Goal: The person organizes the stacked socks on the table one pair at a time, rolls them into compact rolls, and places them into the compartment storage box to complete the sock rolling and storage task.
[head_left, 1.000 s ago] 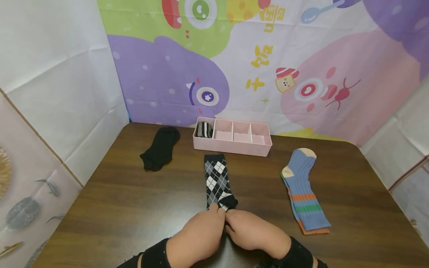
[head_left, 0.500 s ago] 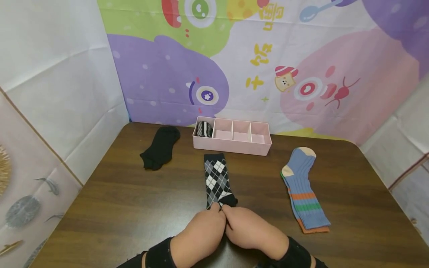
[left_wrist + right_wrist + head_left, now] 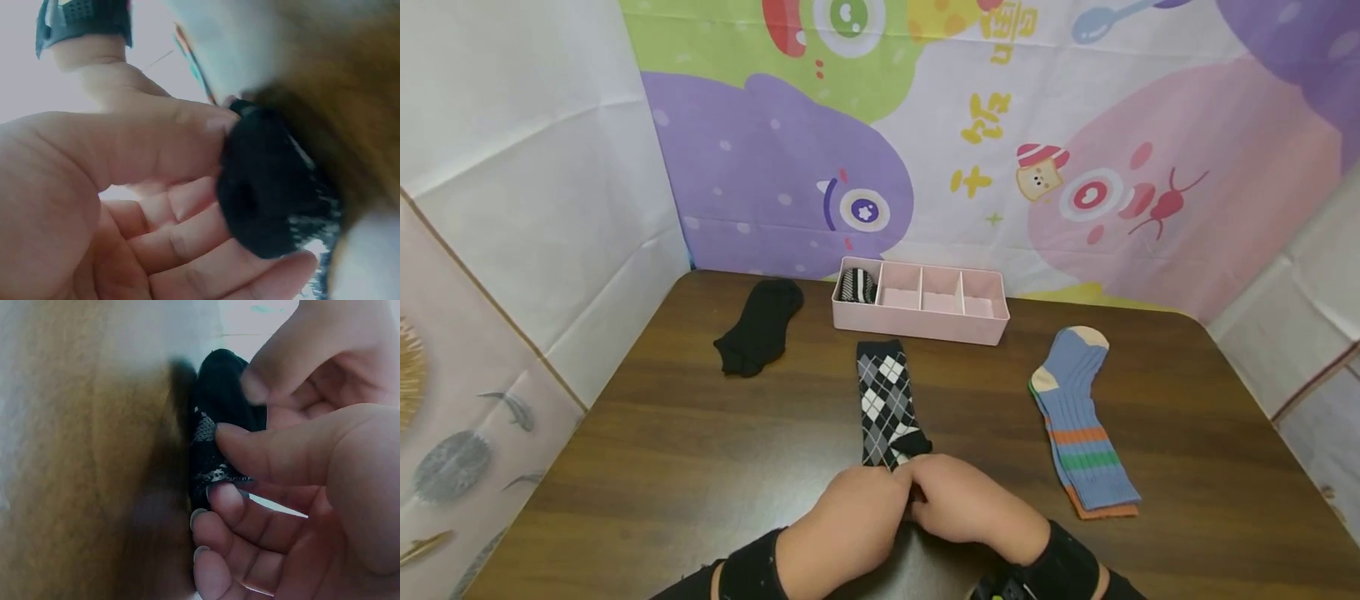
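Observation:
An argyle sock (image 3: 887, 400) in black, grey and white lies lengthwise on the table, its dark cuff toward the pink box. Both hands meet at its near end. My left hand (image 3: 853, 512) pinches the black toe part between thumb and fingers; the left wrist view shows this black end (image 3: 269, 181) bunched against the fingers. My right hand (image 3: 966, 504) grips the same end from the other side, its thumb pressing the patterned knit (image 3: 209, 434) in the right wrist view. In the head view the hands hide the gripped end.
A pink box (image 3: 917, 321) with several compartments stands at the back, a rolled striped sock (image 3: 857, 286) in its leftmost one. Black socks (image 3: 760, 325) lie to the left. Blue socks (image 3: 1078, 417) with orange and green stripes lie to the right. A printed cloth (image 3: 790, 167) hangs behind.
The hands stay at the near end of the argyle sock. The left thumb, visible on top earlier, is now tucked behind the knuckles. The other socks and the box have not moved.

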Demonstrator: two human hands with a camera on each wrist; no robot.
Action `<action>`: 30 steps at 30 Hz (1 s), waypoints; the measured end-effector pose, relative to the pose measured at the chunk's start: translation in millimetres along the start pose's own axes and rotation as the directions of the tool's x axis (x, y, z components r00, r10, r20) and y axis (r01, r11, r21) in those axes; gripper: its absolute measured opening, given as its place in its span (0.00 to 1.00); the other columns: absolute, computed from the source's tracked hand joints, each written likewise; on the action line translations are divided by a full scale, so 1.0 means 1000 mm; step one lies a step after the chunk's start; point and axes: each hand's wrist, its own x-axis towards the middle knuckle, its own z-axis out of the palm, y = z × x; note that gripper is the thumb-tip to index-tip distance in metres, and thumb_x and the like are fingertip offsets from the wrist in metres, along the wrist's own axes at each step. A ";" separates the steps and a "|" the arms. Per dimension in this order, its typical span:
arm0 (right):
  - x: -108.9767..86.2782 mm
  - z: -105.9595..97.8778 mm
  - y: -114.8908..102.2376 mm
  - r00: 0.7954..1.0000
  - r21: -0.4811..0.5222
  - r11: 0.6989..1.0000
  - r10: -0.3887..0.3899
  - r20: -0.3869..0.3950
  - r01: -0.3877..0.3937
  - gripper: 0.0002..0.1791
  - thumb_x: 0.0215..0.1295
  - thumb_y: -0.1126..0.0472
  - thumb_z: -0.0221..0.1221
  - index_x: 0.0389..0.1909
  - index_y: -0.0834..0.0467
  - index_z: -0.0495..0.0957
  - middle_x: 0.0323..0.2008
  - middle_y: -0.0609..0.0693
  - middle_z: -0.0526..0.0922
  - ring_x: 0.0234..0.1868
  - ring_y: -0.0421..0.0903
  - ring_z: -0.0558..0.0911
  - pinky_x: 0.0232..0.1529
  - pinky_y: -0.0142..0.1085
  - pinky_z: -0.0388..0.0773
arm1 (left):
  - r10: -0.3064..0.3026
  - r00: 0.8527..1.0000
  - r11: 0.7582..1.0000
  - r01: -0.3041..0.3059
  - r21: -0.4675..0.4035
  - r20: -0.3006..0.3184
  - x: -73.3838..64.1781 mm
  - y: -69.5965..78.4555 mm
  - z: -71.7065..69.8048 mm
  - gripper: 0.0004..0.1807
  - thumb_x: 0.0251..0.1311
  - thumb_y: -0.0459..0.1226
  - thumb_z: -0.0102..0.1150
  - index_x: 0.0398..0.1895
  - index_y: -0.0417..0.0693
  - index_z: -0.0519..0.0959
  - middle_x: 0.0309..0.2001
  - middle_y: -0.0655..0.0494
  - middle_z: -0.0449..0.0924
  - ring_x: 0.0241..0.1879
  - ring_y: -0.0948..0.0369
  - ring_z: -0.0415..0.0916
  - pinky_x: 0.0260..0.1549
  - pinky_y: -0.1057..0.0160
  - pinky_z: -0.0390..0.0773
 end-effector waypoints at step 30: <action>-0.006 -0.004 -0.019 0.994 -0.303 0.950 -0.096 -0.049 0.076 0.11 0.51 0.47 0.71 0.25 0.45 0.80 0.29 0.36 0.72 0.30 0.36 0.71 0.34 0.33 0.73 | -0.055 0.998 0.974 0.059 -0.219 0.027 0.014 -0.031 0.001 0.07 0.52 0.36 0.68 0.20 0.53 0.80 0.25 0.61 0.68 0.27 0.62 0.70 0.26 0.64 0.75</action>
